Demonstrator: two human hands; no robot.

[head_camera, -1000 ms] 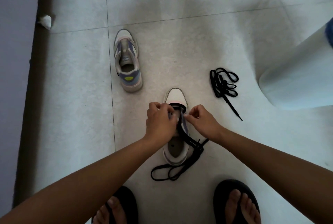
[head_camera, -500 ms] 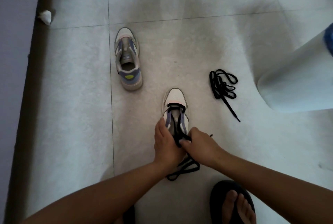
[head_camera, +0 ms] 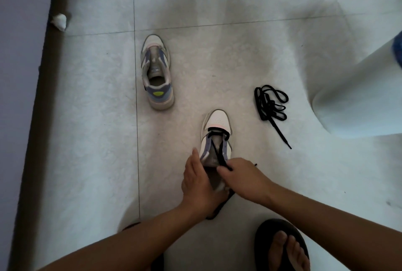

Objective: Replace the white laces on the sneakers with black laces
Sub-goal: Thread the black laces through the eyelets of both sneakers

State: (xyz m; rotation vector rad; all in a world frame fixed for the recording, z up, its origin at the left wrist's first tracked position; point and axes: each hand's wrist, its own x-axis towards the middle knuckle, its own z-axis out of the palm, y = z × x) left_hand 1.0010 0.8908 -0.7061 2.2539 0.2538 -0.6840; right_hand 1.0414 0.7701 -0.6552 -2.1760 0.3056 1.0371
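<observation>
Lacing under way on near sneaker (head_camera: 217, 138), toe-first on the floor tiles (head_camera: 87, 140). Right hand (head_camera: 245, 180) pinching black lace (head_camera: 220, 153) above the tongue; left hand (head_camera: 196, 185) clamped round the collar. Next, probably: feeding the lace tip through an upper eyelet. Spare lace (head_camera: 270, 105) waiting alongside.

Bare floor (head_camera: 91, 140) leftward; spare black lace (head_camera: 270, 105) rightward, beside the hands

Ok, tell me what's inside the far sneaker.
The far sneaker shows only its bare tongue and dark insole, with no lace threaded. The toe end inside is in shadow, so anything tucked there can't be seen.
</observation>
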